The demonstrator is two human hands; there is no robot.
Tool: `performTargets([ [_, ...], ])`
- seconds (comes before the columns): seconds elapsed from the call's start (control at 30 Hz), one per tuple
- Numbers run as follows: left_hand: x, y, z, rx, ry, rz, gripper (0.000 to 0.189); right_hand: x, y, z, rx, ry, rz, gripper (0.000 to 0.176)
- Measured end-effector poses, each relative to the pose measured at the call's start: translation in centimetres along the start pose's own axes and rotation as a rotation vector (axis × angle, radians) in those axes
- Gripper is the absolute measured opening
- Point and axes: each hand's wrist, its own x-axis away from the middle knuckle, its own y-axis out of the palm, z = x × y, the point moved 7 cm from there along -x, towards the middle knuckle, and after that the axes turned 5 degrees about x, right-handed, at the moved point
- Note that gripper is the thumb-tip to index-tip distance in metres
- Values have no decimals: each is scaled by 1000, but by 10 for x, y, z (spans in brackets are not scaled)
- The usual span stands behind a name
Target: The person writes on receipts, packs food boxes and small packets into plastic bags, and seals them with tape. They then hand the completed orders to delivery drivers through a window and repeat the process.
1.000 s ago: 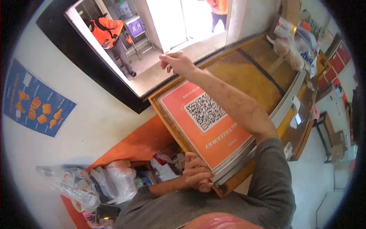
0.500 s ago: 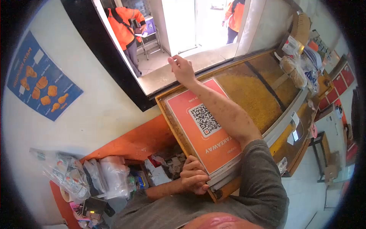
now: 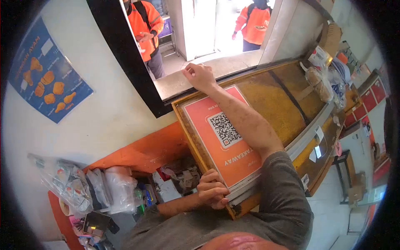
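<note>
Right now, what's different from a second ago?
The right hand has drawn back slightly toward the counter. Outside, the person on the left has come nearer, and the person on the right shows more fully. Nothing was grasped or released; the left hand stays on the counter's corner, and the sign lies as before.

Taking the clock from the middle of the view, the table (image 3: 262, 87) gives wide, low passage at 1 to 2 o'clock, up to the plastic bags (image 3: 327, 85) at 2 to 3 o'clock, which block its far end. The forearm of the right hand (image 3: 200, 77) runs from 4 to 12 o'clock, closing access to the sign (image 3: 225, 131) from the right. At 6 o'clock, the left hand (image 3: 213, 191) occupies the near corner. Beside the right hand, the sill (image 3: 239, 62) offers room towards 1 o'clock; the black frame (image 3: 125, 50) bars 10 to 11 o'clock.
</note>
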Motion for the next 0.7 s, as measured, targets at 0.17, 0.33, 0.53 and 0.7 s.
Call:
performTargets([
  [0.17,-2,0,1,-12,-15,-22,22,1,5,-6,92,-52,-68,29],
  [0.33,-3,-2,2,13,29,0,21,-1,9,0,-67,-16,-104,37],
  [0.53,-4,-1,1,29,12,-9,22,-5,11,8,-96,61,-167,56],
  [0.7,-2,-2,2,24,20,25,23,-20,37,42,-391,221,-286,72],
])
